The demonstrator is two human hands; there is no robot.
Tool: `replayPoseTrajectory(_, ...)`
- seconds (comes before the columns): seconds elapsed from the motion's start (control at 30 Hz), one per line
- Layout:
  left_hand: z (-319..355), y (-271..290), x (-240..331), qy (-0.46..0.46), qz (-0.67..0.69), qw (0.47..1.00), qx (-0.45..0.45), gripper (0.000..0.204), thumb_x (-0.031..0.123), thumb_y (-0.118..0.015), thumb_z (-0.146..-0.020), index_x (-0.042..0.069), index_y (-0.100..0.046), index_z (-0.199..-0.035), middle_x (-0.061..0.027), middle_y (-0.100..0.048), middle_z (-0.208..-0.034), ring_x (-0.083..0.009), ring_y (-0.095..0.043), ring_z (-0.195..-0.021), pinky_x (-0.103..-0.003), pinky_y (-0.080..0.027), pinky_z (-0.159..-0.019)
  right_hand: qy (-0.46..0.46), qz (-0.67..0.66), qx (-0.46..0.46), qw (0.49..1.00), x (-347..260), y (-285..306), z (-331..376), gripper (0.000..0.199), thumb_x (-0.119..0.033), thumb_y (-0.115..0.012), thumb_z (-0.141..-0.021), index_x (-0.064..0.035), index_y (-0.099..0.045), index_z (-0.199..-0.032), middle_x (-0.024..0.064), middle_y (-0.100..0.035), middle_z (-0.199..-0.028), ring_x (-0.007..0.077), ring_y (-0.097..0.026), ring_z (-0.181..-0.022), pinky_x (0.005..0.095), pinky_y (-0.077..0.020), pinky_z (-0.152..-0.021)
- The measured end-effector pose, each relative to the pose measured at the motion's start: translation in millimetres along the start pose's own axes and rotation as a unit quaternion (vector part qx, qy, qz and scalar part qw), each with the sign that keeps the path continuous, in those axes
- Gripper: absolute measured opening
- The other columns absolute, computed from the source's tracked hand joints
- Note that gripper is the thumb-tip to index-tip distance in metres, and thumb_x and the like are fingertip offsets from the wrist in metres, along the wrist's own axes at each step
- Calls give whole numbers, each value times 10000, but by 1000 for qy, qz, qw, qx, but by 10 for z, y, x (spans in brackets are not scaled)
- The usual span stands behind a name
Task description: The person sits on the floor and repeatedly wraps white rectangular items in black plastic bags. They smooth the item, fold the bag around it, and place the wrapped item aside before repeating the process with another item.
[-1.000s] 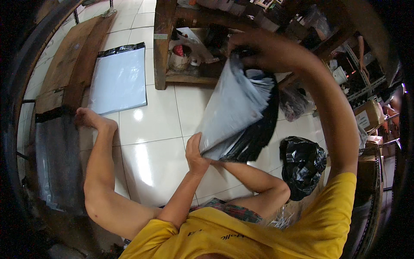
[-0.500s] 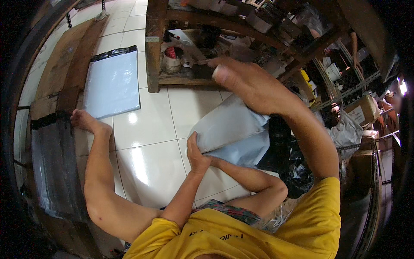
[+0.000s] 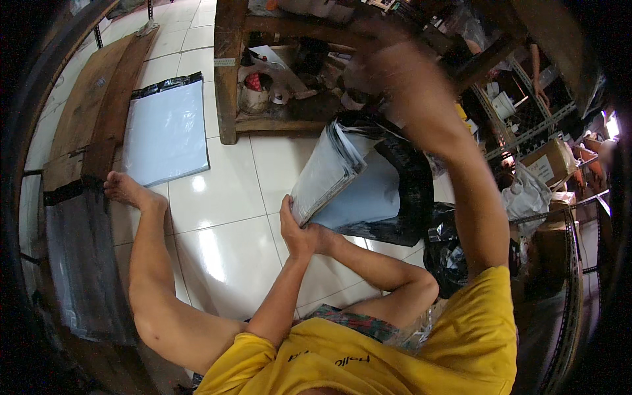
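White tiled floor (image 3: pixel 224 197) carries all items. Wooden shelf unit (image 3: pixel 227 72) stands at the floor's far edge; a flat grey mailer bag (image 3: pixel 166 131) lies to its left, beside wooden boards (image 3: pixel 92 112). Stack of grey mailer bags (image 3: pixel 336 168) stands tilted before the shelf, black plastic bag (image 3: pixel 454 253) at its right. Left hand (image 3: pixel 299 230) grips the stack's lower corner, fingers curled. Right hand (image 3: pixel 388 62) raised above the stack, blurred; grip cannot be told.

Cluttered storeroom: tiled floor (image 3: pixel 224 191), wooden shelf (image 3: pixel 227 72), cardboard boxes (image 3: pixel 550 161), mailer bags (image 3: pixel 166 131).
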State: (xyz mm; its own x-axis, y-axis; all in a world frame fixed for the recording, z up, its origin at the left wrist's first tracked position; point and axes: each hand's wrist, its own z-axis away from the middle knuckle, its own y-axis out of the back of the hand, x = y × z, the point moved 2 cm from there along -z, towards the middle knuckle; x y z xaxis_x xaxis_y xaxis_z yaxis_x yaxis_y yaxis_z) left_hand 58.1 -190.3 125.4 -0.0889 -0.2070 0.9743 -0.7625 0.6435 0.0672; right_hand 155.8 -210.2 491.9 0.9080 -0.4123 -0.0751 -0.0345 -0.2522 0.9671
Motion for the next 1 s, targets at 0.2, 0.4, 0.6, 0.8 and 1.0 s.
replayPoseTrajectory(0.2, -21, -7, 18, 7, 8, 1000, 9, 811, -31, -672, -667, -16, -401, -1431, -256, -556, -1318, -411, -543, -1249, -445, -443, -1065, -89, -21, -1, 996, 64, -296, 200, 580, -483, -500, -962, -40, -534, -1335, 264, -600, -1268, 430, -589, -1164, 486, -467, -983)
replayPoseTrajectory(0.4, -59, -46, -1, 19, 18, 1000, -10, 815, 1, -692, -683, -20, -388, -1440, -261, -535, -1354, -419, -522, -1273, -447, -421, -1088, -102, -22, 13, 994, 189, -107, 315, 618, -463, -501, -976, -27, -465, -1413, 231, -576, -1310, 339, -579, -1200, 432, -459, -1001)
replayPoseTrajectory(0.6, -119, -41, -26, 20, 12, 1000, 13, 820, 109, -745, -728, -54, -375, -1441, -279, -542, -1339, -406, -525, -1268, -415, -405, -1077, -148, -248, 460, 840, 599, 35, 1414, 627, -358, -552, -975, 0, -389, -1463, 202, -451, -1473, 303, -451, -1349, 407, -332, -1136)
replayPoseTrajectory(0.8, -28, -105, 188, -10, -44, 997, -68, 875, 135, -765, -747, -34, -312, -1476, -288, -418, -1449, -440, -459, -1318, -474, -398, -1096, -415, -425, 430, 680, -509, -2195, 1791, 724, -271, -691, -895, 49, -335, -1437, 229, -467, -1420, 324, -448, -1319, 422, -325, -1125)
replayPoseTrajectory(1.0, -46, 53, 260, -126, -82, 974, -169, 1162, 247, -869, -694, -24, -118, -1538, -348, -246, -1528, -506, -337, -1389, -492, -351, -1140, -376, -321, 496, 714, -210, -2381, 1544, 751, -172, -791, -842, 108, -349, -1381, 241, -511, -1324, 341, -481, -1252, 438, -339, -1097)
